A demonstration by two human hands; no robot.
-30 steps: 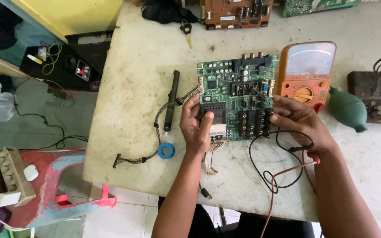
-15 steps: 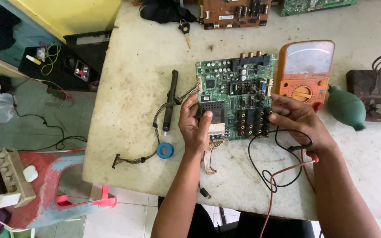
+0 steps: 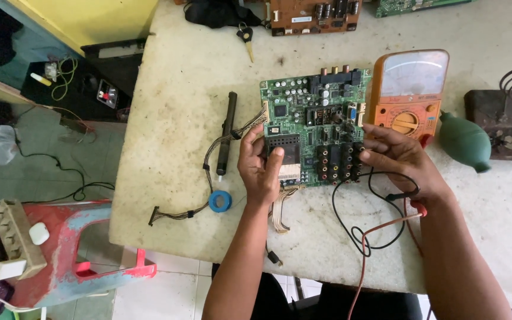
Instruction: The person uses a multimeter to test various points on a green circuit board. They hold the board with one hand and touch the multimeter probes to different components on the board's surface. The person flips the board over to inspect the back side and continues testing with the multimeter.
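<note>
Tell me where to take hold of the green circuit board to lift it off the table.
Take the green circuit board by its bare left and right edges, coming in from the sides, roughly where the left hand and right hand sit. It lies flat, its top crowded with upright components and connectors, so a grip from above would press on parts.

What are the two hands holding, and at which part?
Both hold the green circuit board: left hand at its near-left corner, right hand at its near-right edge.
</note>
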